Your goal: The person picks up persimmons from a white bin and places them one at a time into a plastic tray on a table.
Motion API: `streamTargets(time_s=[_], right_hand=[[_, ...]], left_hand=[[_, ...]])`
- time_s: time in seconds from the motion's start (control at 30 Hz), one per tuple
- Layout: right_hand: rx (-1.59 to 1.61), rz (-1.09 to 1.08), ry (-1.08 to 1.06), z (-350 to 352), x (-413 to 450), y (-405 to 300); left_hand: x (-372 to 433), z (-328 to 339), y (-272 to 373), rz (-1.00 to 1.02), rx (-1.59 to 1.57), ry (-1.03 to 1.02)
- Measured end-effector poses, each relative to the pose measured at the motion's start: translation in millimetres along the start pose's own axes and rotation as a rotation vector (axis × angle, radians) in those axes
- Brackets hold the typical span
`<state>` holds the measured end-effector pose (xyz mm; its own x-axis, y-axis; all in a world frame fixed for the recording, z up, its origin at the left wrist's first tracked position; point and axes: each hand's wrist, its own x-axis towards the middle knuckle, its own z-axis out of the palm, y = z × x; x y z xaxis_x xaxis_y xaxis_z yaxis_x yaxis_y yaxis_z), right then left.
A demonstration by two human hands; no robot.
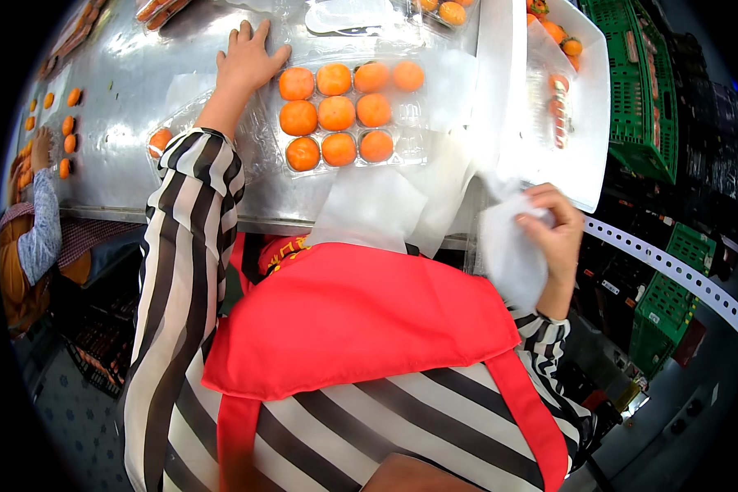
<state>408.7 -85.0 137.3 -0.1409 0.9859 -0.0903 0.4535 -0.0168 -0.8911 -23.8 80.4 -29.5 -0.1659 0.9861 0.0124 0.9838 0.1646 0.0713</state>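
My left hand lies spread near the upper left corner of a clear plastic tray, above the metal table. The tray's cups hold rows of orange persimmons; some cups at its right side are without fruit. In my right hand is a thin white sheet, blurred, held between thumb and fingers beside the table's right end. More white sheets lie below the tray, over the table's front edge. Left of the tray, under my left forearm, a clear plastic container lies with one persimmon near it.
A white foam box with persimmons and plastic wrapping stands at the right, green crates beyond it. At the far left a co-worker's hand is among persimmons on the metal table. Packed fruit lies along the top edge.
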Motion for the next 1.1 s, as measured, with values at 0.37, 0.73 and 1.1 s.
streamTargets(time_s=[0.37,0.73,1.1], right_hand=[[-0.263,-0.227,-0.175,78,5,-14],[-0.345,-0.348,0.073,134,119,15],[-0.537,-0.468,0.055,149,157,52]], left_hand=[[0,1,1,0.008,0.007,0.029],[-2,-12,9,-0.037,-0.051,-0.025],[-5,-13,10,-0.054,-0.03,-0.026]])
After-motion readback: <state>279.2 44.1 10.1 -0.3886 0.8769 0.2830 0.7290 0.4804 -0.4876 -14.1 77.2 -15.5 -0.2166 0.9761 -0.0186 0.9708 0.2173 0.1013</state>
